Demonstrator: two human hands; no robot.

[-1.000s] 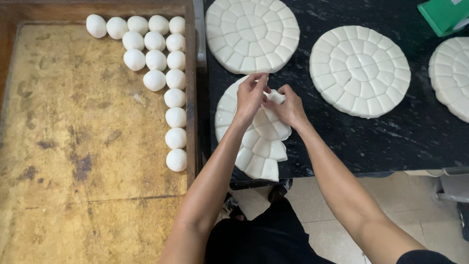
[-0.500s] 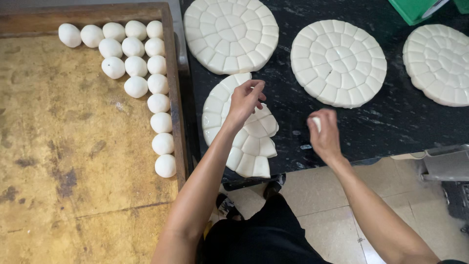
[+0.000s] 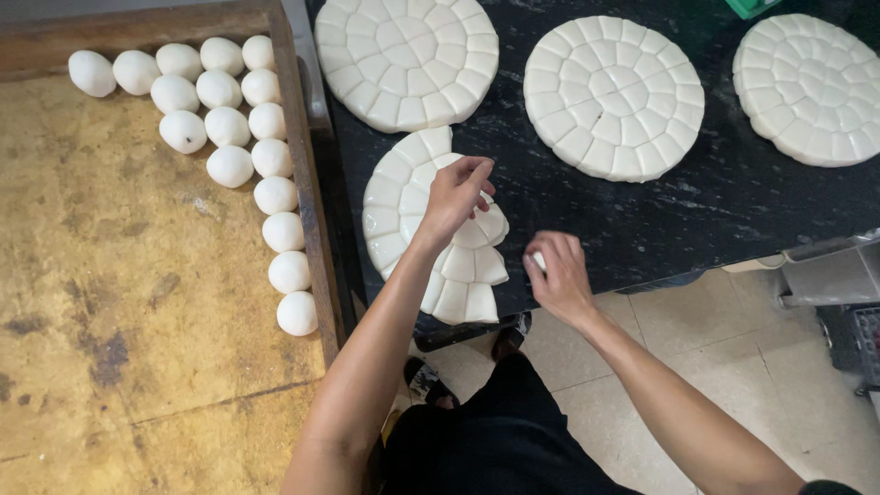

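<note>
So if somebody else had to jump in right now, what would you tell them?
Left hand: fingers on the partly used scored dough disc, pinching at a piece.
Right hand: closed around a small dough piece at the dark counter edge.
Done: white dough balls lined along the wooden tray corner.
Left: the rest of this disc, plus three whole discs.

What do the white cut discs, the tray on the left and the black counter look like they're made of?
Discs: likely soft dough, matte white, scored into pieces. Tray: wooden rim, worn yellowish floor. Counter: probably polished stone, black with pale flecks.
</note>
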